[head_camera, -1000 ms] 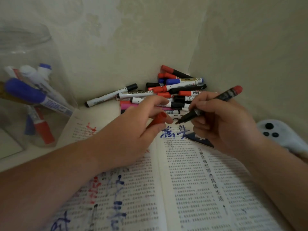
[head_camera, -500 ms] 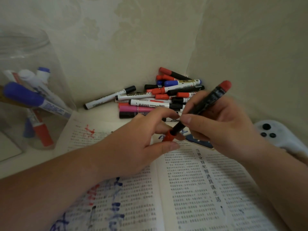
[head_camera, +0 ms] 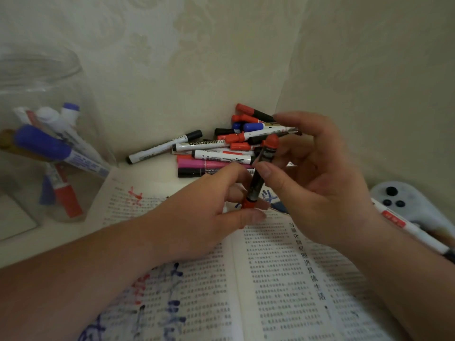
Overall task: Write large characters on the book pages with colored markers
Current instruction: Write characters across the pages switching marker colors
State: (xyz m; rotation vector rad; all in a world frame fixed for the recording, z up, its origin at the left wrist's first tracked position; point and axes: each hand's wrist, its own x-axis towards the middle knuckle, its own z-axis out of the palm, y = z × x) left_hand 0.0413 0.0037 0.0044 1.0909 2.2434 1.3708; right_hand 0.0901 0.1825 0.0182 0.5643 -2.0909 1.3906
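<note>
Left hand [head_camera: 197,217] grip pinching marker [head_camera: 256,185] lower end, right hand [head_camera: 320,188] grip round its barrel, forearms converging

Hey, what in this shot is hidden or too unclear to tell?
Head view, all of it:
red cap: fingers of the left hand cover where it meets the marker pinched by the right hand; seating unclear.
blue characters atop the book: mostly behind both hands.
jar: marker labels inside blurred.
</note>
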